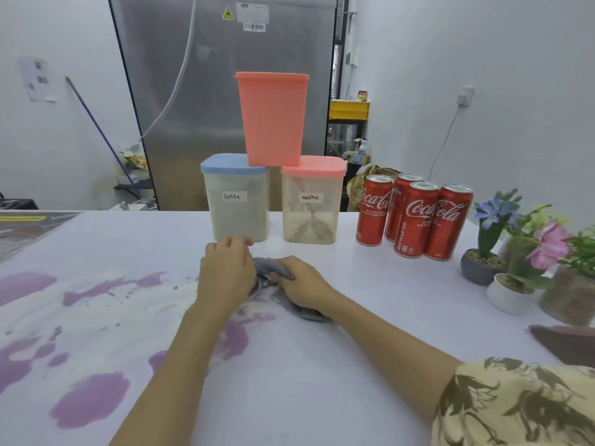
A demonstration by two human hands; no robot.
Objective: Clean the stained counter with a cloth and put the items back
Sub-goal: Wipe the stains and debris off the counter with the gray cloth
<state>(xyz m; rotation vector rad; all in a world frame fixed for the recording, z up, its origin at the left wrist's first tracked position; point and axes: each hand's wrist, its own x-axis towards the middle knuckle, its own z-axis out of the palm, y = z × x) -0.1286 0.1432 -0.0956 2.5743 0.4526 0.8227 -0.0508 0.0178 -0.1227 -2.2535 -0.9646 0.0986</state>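
A grey cloth [273,268] lies crumpled on the white counter [370,317], near its middle. My left hand [227,272] and my right hand [302,281] both hold it, fingers curled into the fabric. Purple stains [90,403] spread over the counter's left and front part, with a smeared patch under my left forearm. Behind the cloth stand a "latte" container [236,197] with a blue lid and a "mocha" container [312,201] with a pink lid. An all-pink container [273,119] is stacked on the two.
Several red Coca-Cola cans [415,214] stand at the right of the containers. Small flower pots [515,268] sit at the counter's right edge. A dark object [566,341] shows at the far right. A steel fridge [222,91] rises behind the counter.
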